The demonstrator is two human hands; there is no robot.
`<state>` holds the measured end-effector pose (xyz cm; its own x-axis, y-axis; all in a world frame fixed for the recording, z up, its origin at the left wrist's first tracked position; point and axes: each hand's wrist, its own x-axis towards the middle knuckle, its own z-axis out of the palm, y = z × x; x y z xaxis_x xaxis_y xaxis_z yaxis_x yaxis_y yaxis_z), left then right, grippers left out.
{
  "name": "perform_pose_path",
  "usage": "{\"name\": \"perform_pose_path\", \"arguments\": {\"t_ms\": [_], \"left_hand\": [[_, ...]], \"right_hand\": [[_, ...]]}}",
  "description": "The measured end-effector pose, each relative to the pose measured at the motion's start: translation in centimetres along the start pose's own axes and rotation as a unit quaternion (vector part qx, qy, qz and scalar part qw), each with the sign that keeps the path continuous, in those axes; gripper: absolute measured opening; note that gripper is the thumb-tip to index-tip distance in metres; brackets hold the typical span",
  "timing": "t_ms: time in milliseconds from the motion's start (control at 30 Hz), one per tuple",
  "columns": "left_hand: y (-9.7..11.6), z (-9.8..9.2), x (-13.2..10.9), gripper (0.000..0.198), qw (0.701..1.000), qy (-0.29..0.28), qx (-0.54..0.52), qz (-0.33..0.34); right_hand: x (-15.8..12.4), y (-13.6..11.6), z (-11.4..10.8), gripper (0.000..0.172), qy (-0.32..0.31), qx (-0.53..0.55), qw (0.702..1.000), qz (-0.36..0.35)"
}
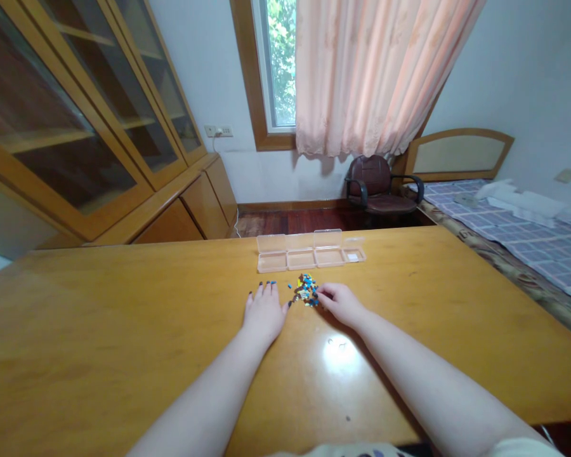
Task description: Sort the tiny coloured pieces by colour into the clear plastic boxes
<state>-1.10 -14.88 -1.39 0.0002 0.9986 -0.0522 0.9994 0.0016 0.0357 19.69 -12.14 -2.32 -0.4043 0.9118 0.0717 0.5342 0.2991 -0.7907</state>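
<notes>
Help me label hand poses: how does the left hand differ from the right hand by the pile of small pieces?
The left hand lies flat, palm down, fingers spread; the right hand is curled, fingertips drawn together. The left hand sits just beside the pile of small coloured pieces; the right hand's fingertips reach into its edge. Both rest on the wooden table, near the clear compartment box.

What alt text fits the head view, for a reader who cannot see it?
On a wooden table, the left hand lies flat beside a small pile of coloured bits, and the curled right hand touches the pile's other side. Behind the pile lies an open clear box.
</notes>
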Motion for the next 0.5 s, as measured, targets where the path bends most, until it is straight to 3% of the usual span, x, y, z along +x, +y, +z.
{"name": "perform_pose_path", "arguments": {"t_ms": [233,500], "left_hand": [[-1.7,-1.2,1.7,0.032,0.998,0.047,-0.024,-0.041],[-1.8,0.0,3.3,0.031,0.996,0.041,-0.055,-0.054]], "right_hand": [[0.0,0.1,0.0,0.021,-0.001,0.0,1.0,0.0],[0.1,0.0,0.0,0.021,-0.002,0.001,1.0,0.002]]}}
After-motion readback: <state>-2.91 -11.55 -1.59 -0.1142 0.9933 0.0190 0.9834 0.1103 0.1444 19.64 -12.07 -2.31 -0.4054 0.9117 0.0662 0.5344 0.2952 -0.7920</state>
